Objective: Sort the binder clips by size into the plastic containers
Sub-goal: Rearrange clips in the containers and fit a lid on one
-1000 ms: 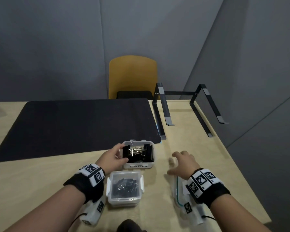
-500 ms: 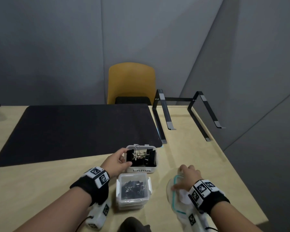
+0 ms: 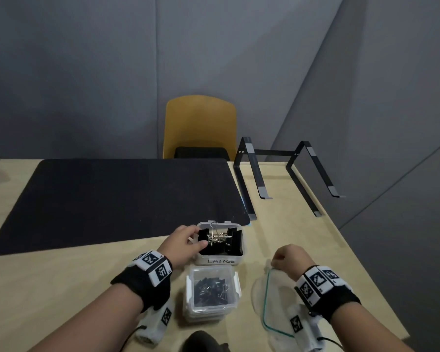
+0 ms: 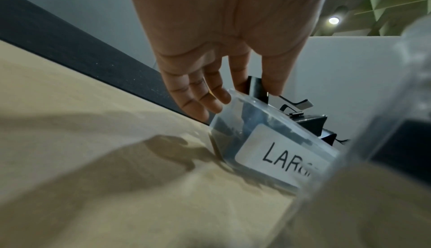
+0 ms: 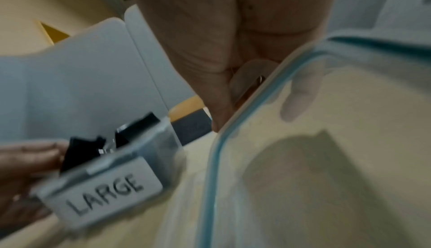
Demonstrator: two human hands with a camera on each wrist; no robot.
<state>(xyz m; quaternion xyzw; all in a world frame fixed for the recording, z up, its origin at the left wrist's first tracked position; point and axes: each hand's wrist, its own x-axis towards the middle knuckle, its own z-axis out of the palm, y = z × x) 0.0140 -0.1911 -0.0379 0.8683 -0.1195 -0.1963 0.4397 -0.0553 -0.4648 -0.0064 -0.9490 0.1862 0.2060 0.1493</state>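
Sitting nearest the person, at six o'clock on the table (image 3: 61,288), the open small-clip container (image 3: 212,292) holds little black clips, and at its three o'clock the right hand (image 3: 291,259) has its fingers curled in a pinch on the edge of a clear teal-rimmed lid (image 3: 271,303), tilted off the wood. Farther out at twelve o'clock, the left hand (image 3: 186,240) clamps thumb and fingers on a big clip at the rim of the LARGE container (image 3: 221,260), full of large binder clips (image 3: 233,240); sorting looks finished, and next that lid needs carrying over and pressing square onto a container
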